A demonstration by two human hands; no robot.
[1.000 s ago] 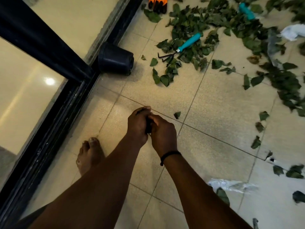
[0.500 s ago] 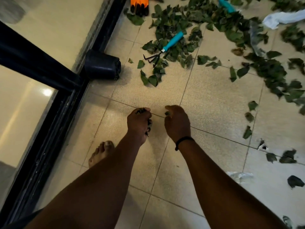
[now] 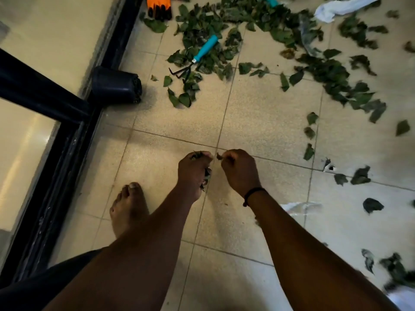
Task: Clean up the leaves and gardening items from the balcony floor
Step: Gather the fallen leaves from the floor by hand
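A black pot (image 3: pixel 116 85) lies tipped by the door frame. The left hand (image 3: pixel 194 170) grips a clump of leaf bits (image 3: pixel 206 173); the right hand (image 3: pixel 239 168) pinches what looks like a leaf scrap (image 3: pixel 219 156). Leaves (image 3: pixel 332 72) and a teal-handled rake (image 3: pixel 195 57) litter the tiles beyond.

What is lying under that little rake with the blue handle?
The rake lies on scattered green leaves; its black prongs reach onto the bare tiled floor. Whatever sits directly beneath the handle is covered and cannot be seen.
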